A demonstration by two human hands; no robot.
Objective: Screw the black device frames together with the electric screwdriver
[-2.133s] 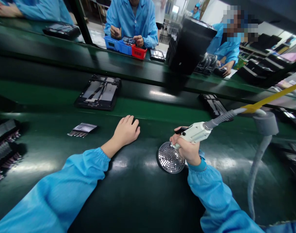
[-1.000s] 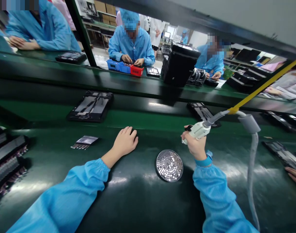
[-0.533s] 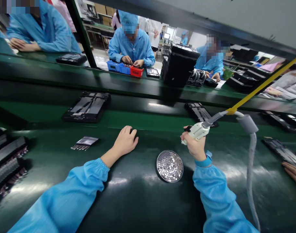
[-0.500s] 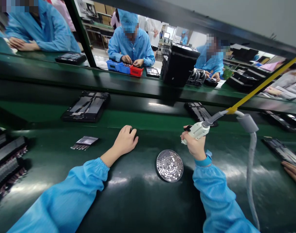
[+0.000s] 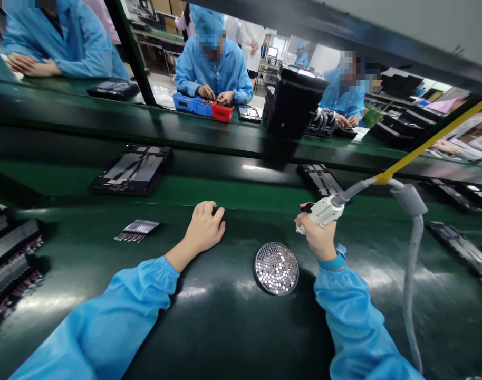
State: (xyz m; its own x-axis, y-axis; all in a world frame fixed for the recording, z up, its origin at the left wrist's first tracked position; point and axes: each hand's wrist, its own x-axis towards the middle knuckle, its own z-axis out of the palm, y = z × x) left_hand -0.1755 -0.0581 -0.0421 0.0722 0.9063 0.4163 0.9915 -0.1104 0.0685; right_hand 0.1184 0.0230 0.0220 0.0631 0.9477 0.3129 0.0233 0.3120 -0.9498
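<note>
Black stacked modules: piled at the far left of the green conveyor belt, with short dark leads fringing their edges.

Metal comb-like strips: laid in a small bunch on the belt, just left of the left hand.

Tablet frame: placed face up on the far lane of the belt.

Left hand: released and laid on the belt, fingers loosely curled; no grasped thing is seen.

Co-worker: seated across the belt, hands held over the blue bins and red bin.

Perforated round metal tray: set flat on the belt between the two hands, touched by neither, its holes filled with small silver discs.

Right hand: clenched around the white electric screwdriver, which is held tilted above the belt, beside the tray.

Grey hose: run from the screwdriver up to the yellow overhead arm and down past the right sleeve.
</note>
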